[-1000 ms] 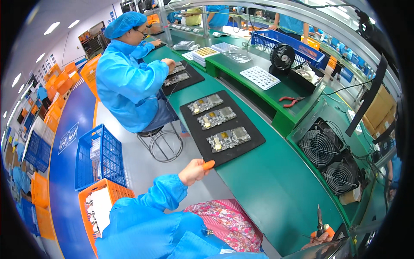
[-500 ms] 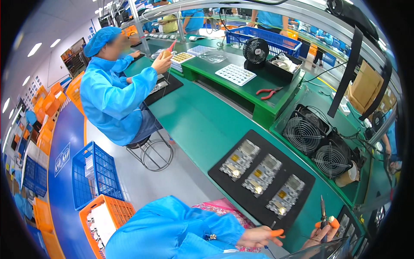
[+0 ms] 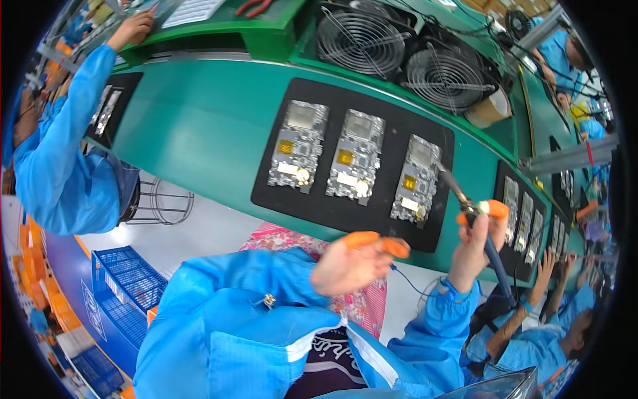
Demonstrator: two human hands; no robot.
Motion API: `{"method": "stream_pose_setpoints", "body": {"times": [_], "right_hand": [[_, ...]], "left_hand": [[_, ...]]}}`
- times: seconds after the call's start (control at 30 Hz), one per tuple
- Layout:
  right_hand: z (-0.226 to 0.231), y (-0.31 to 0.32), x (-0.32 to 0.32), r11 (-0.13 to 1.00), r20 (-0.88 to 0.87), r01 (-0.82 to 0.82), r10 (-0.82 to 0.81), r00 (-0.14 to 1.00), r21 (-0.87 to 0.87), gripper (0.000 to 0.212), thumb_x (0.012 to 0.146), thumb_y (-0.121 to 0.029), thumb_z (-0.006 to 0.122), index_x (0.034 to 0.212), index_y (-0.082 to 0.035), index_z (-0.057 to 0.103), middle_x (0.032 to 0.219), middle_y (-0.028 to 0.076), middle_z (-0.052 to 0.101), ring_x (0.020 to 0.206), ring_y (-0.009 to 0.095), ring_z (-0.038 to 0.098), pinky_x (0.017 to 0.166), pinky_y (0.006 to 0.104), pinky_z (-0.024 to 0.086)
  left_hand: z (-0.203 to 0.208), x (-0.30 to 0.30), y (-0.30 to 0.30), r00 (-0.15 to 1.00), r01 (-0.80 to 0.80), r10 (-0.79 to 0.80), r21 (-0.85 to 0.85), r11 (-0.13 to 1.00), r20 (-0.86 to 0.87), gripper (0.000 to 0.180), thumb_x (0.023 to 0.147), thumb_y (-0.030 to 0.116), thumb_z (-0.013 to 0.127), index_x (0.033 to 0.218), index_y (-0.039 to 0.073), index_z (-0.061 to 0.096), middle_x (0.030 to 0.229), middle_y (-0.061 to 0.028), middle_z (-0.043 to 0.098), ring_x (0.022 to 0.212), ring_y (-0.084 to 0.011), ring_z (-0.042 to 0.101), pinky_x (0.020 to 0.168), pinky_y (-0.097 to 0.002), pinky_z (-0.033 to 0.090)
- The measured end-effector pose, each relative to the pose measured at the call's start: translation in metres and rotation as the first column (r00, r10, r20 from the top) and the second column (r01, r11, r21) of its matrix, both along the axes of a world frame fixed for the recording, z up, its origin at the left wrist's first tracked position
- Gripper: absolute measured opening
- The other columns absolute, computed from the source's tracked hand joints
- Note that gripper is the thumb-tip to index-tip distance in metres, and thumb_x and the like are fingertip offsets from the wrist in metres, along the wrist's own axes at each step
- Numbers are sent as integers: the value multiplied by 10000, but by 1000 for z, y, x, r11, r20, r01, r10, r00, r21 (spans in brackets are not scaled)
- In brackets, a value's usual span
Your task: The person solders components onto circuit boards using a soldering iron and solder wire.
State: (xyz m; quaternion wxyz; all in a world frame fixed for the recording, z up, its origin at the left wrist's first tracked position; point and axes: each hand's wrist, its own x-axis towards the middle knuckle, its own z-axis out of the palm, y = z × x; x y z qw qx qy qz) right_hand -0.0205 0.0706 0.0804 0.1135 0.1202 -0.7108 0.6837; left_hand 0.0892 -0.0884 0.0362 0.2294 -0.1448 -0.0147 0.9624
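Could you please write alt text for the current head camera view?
A person's right hand holds a soldering iron, its tip near the rightmost of three circuit boards on a black mat. The left hand, with orange finger covers, shows nothing in its grasp. Two wire-guarded fans sit beyond the mat.

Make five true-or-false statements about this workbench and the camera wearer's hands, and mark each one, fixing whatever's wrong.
1. The wearer's right hand holds a soldering iron. True.
2. Three circuit boards lie on the black mat in front of the wearer. True.
3. The wearer's left hand grips a screwdriver. False: no screwdriver shows in it; orange finger cots cover some of its fingertips.
4. Two fans with round wire grilles sit beyond the mat. True.
5. The wearer's jacket sleeves are orange. False: the sleeves are blue.
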Motion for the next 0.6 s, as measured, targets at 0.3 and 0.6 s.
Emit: {"method": "stream_pose_setpoints", "body": {"times": [0.3,0.6], "right_hand": [[-2,-52,6,881,14,-427,434,901,205,64,796,-67,564,805,-16,528,605,-4,507,483,25,418,435,193,312],[-25,-91,2,812,59,-520,525,849,264,75,777,-74,565,765,-9,529,549,31,496,429,85,444,416,213,319]], "left_hand": [[35,20,-113,828,-458,-380,-105,-883,-413,210,684,-27,648,880,27,597,1066,-92,556,835,-232,502,755,-285,398],[13,30,-130,896,-324,-129,-428,-844,-425,230,656,-52,687,852,13,586,1006,-100,545,823,-260,545,668,-327,457]]}}
